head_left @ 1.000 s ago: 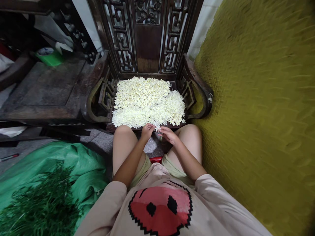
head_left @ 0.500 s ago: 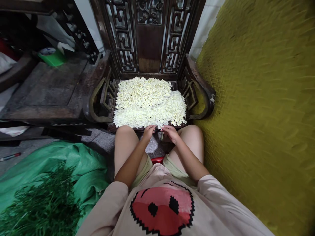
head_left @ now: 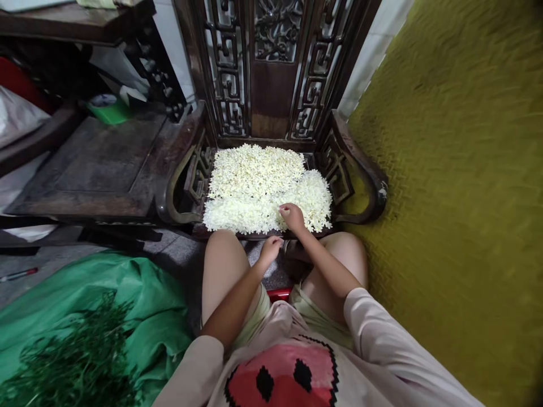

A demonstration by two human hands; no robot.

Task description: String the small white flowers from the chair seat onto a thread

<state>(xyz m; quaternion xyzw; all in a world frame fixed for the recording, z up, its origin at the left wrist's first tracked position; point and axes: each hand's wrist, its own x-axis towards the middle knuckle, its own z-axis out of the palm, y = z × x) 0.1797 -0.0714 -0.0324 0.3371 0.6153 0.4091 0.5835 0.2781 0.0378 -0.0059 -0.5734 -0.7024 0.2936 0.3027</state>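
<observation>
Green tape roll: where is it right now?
In the head view, the green tape roll sits at upper left, on the dark wooden seat beside the flower-covered chair.

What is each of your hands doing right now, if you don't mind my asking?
Left hand: fingers pinched; any held item too small to tell.
Right hand: fingers pinched over the white flowers; grip unclear.

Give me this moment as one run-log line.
left hand: near chair seat, grip unclear; right hand: over white flowers, grip unclear; flowers: spread across seat
</observation>
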